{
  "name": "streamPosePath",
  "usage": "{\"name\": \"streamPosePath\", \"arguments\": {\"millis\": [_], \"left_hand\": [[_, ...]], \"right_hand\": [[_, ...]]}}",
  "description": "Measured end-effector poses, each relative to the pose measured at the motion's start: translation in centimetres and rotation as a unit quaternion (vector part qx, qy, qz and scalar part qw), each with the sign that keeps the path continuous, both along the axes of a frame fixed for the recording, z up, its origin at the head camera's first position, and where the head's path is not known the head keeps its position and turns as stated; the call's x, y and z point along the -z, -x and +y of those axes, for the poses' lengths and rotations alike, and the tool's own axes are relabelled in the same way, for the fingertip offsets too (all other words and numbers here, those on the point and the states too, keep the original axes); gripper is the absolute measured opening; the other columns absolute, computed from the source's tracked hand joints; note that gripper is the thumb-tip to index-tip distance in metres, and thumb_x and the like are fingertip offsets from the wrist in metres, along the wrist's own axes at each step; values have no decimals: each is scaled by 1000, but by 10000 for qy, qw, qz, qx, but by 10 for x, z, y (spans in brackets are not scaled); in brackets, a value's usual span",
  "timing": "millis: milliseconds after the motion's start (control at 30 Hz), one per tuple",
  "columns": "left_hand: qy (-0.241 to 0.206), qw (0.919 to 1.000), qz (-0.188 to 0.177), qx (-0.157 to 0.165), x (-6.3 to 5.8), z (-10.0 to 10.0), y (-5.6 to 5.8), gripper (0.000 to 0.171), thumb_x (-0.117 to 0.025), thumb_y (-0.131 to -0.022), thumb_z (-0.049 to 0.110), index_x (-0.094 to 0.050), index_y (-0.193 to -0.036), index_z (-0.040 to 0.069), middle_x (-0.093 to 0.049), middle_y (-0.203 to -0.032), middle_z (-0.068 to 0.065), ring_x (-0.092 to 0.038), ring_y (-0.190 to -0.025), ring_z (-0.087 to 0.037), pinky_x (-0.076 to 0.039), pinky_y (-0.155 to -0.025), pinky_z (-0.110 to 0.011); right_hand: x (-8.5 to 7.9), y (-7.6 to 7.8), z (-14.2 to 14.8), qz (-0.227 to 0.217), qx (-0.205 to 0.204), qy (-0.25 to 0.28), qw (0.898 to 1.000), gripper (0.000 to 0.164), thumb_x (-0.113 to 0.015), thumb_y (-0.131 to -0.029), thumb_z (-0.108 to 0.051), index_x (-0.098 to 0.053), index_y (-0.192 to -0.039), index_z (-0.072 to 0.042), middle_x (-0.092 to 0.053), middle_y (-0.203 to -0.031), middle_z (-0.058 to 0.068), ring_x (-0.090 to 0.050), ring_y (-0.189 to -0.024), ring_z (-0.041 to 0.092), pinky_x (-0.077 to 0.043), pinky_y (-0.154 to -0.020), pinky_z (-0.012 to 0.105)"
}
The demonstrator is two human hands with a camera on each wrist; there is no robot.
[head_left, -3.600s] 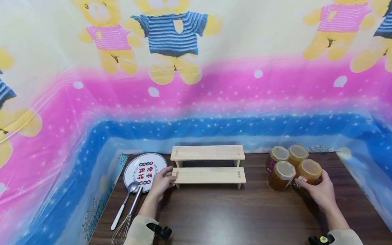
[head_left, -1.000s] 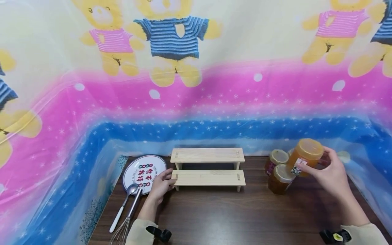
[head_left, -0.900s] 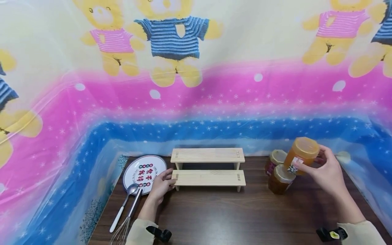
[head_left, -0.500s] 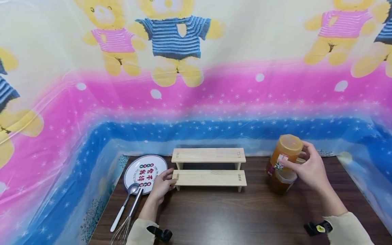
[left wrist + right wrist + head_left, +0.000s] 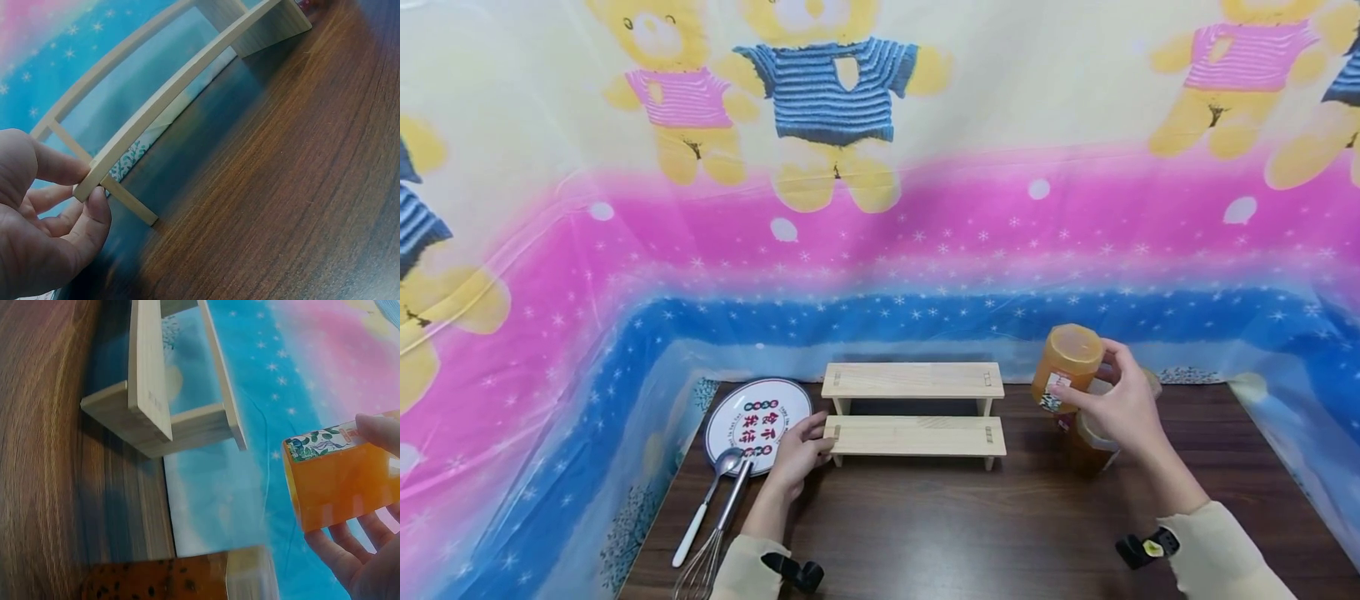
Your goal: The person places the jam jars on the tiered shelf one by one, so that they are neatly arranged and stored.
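Observation:
A two-step wooden rack (image 5: 917,436) stands at the back of the dark wooden table. My left hand (image 5: 796,457) pinches the left end of its lower board between thumb and fingers, as the left wrist view confirms. My right hand (image 5: 1127,408) grips an amber jar (image 5: 1069,360) with a yellowish lid and a patterned label. This jar is raised in the air, tilted, to the right of the rack. Below it other jars (image 5: 1090,454) stand on the table, partly hidden by the hand and the held jar. The right wrist view shows one dark, speckled jar (image 5: 156,581).
At the left lies a white plate (image 5: 724,425) with red characters and a dark rim. A white-handled spoon (image 5: 692,533) and a wire whisk (image 5: 724,510) rest against its near edge. A printed cloth (image 5: 970,317) hangs behind the table.
My right hand has lifted the amber jar out of the group of jars and carried it left over them towards the rack. The left hand has stayed at the rack's end.

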State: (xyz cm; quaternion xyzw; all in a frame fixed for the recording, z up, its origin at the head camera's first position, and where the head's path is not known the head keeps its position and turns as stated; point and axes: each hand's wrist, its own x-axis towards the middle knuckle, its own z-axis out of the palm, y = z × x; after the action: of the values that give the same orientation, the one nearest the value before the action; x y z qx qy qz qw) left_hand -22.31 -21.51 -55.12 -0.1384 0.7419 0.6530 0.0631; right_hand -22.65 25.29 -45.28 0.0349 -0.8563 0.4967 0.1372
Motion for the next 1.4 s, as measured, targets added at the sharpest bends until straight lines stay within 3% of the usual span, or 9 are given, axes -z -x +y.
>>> {"name": "streamPosePath", "arguments": {"millis": [333, 567, 733, 1400], "left_hand": [[-37, 10000, 30, -56, 1, 0, 1, 59, -61, -96, 0, -48, -153, 1, -59, -138, -26, -67, -104, -27, -58, -84, -37], [-78, 9999, 68, -66, 2, 0, 1, 59, -62, -95, -1, -48, -152, 1, -60, -137, -26, -67, -102, -25, -58, -81, -35], [-139, 9998, 103, -48, 2, -1, 1, 59, -62, -95, -1, -48, -152, 0, -60, -137, -26, -68, -99, -24, -58, -78, -32], [-81, 9999, 116, -84, 4, 0, 1, 59, -62, -95, -1, -48, -152, 1, -61, -136, -24, -68, -100, -25, -58, -80, -33]], "right_hand": [[4, 11, -26, 166, -187, 117, 9996, 94, -90, -82, -40, -37, -155, -13, -52, -139, 18, -51, -128, 43, -49, -94, 69], [8, 21, -47, 374, -346, 94, 9987, 89, -90, -82, -39, -41, -152, -14, -54, -136, 15, -54, -126, 42, -55, -85, 64], [11, 29, -62, 547, -535, 138, 9970, 86, -91, -81, -34, -43, -149, -12, -56, -133, 13, -56, -123, 42, -54, -88, 65], [5, 47, -128, 326, -1074, 630, 9917, 87, -93, -78, -36, -45, -148, -17, -56, -134, 9, -56, -123, 34, -54, -93, 61]]}}
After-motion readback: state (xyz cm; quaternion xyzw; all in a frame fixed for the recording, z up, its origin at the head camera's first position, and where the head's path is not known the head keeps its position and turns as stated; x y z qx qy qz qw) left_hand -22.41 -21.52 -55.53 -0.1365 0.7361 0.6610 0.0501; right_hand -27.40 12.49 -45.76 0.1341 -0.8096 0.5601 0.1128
